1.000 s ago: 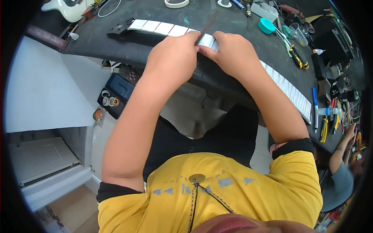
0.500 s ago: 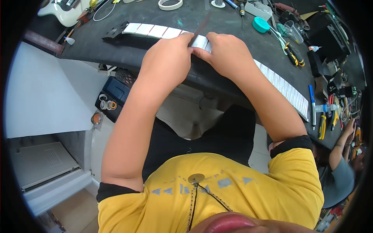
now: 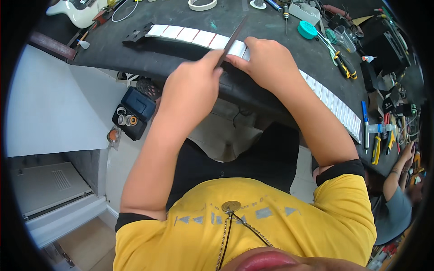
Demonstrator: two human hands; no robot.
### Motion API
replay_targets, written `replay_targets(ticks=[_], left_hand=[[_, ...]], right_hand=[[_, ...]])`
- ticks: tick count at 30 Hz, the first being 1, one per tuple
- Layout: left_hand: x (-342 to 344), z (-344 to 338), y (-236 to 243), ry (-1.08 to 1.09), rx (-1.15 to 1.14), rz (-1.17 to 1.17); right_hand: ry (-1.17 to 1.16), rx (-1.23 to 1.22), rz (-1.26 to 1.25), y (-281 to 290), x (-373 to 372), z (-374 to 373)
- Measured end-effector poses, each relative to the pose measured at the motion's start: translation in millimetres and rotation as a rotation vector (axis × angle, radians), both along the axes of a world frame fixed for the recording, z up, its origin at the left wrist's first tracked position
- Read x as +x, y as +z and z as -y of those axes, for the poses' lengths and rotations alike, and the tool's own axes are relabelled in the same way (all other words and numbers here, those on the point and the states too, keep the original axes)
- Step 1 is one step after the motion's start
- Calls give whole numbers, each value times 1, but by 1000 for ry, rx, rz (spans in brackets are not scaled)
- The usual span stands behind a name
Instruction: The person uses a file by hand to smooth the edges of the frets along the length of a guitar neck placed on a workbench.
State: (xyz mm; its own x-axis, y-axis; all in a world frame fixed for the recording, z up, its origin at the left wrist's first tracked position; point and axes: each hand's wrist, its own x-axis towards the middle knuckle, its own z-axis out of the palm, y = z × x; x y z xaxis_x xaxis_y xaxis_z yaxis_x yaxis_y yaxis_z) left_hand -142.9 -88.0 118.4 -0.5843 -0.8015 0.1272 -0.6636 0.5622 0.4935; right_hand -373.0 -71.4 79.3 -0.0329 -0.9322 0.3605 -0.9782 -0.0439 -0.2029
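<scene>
A guitar neck (image 3: 185,34) lies along the near edge of the workbench, its fretboard covered in pale silver-white strips between the frets. Its black headstock (image 3: 137,35) points left. My left hand (image 3: 192,83) is closed on a thin, dark, flat file (image 3: 236,36), which slants across the neck with its tip pointing away from me. Just right of the file, my right hand (image 3: 271,63) grips the neck, thumb on the near side and fingers over the far side. That hand and forearm hide part of the fretboard, which reappears farther right.
On the bench are a tape roll (image 3: 202,4), a teal round container (image 3: 307,30), yellow-black pliers (image 3: 346,65) and a blue pen (image 3: 364,124). A white guitar body (image 3: 74,12) lies at the far left. Another person's arm (image 3: 393,174) shows at right.
My left hand has drawn back toward me with the file, so more of the blade shows on the near side of the neck. My right hand keeps its grip.
</scene>
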Motion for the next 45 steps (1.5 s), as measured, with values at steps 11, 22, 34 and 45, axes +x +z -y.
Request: replay_targets(ticks=[11, 22, 34, 45], left_hand=[[52, -51, -10, -28, -80, -12], [79, -73, -22, 0, -2, -83], [88, -78, -12, -14, -77, -44], [-29, 33, -11, -93, -193, -54]], right_hand=[[-27, 3, -13, 2, -4, -4], [-30, 59, 15, 3, -2, -4], [-44, 57, 17, 6, -2, -6], [-3, 56, 19, 8, -3, -3]])
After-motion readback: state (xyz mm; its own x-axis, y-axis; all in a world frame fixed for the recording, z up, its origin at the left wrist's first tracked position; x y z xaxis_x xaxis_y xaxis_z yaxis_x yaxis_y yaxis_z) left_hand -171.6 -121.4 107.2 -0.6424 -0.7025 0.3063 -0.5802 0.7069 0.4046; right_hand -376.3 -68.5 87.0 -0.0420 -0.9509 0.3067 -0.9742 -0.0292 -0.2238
